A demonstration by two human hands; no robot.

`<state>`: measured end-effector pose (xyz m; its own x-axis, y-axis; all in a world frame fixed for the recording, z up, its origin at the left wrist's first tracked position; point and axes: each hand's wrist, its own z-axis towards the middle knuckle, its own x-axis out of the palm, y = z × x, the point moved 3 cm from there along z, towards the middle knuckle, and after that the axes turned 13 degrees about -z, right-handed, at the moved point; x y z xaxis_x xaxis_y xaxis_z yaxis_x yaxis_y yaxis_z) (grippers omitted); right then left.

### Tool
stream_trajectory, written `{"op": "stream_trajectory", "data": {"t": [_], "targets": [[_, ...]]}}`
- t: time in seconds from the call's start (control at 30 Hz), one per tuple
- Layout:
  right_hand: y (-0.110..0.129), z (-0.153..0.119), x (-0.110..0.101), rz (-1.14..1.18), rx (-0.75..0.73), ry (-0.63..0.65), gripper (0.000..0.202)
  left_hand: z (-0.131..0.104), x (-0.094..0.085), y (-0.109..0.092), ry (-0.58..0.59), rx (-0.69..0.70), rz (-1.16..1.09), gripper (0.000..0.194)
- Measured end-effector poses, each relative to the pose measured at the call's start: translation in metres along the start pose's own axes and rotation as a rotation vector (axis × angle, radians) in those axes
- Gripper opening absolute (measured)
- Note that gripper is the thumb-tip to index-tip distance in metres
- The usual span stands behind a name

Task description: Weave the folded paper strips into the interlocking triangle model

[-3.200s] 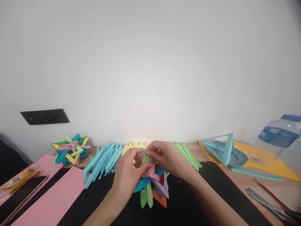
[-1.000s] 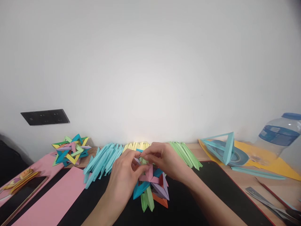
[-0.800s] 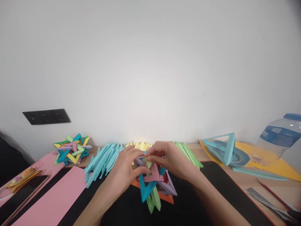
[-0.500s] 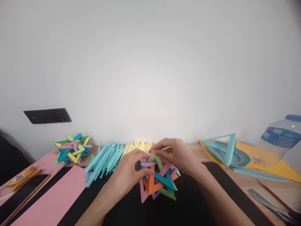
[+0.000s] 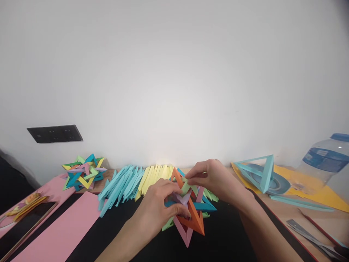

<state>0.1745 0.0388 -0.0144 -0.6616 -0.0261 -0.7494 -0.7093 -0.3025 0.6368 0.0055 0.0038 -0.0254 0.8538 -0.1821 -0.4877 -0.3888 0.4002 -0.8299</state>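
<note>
A multicoloured folded-paper star (image 5: 197,218), built of interlocking orange, blue, pink, green and lilac strips, is between my two hands over the black mat. My left hand (image 5: 160,202) grips it from the left, thumb and fingers curled round a lilac part inside. At the top, my right hand (image 5: 211,178) pinches a light green strip of the star between thumb and fingertips. Behind my left hand lie a row of folded light blue paper strips (image 5: 122,185) and a row of pale yellow strips (image 5: 152,178).
A similar paper star (image 5: 84,173) sits at the left by the wall. Pink paper (image 5: 62,225) and a phone (image 5: 27,225) lie left. At the right are a light blue paper tetrahedron (image 5: 267,173), a blue plate (image 5: 283,186), a water bottle (image 5: 324,160), a pencil (image 5: 319,225) and scissors (image 5: 311,234).
The star has turned and shifted a little right and towards me. My left hand has moved right with it; my right hand has moved slightly right.
</note>
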Motion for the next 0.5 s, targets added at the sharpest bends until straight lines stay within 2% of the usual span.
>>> {"op": "stream_trajectory", "data": {"t": [0.2, 0.4, 0.5], "targets": [[0.007, -0.005, -0.004, -0.035, -0.021, -0.007, 0.016, -0.006, 0.004, -0.007, 0.058, 0.039, 0.061, 0.009], [0.016, -0.004, 0.007, -0.032, -0.095, -0.072, 0.017, -0.001, -0.002, -0.004, -0.021, -0.063, -0.05, 0.015], [0.024, -0.004, 0.016, 0.058, -0.134, -0.044, 0.014, 0.006, -0.01, 0.004, -0.089, -0.104, -0.121, 0.03]]}}
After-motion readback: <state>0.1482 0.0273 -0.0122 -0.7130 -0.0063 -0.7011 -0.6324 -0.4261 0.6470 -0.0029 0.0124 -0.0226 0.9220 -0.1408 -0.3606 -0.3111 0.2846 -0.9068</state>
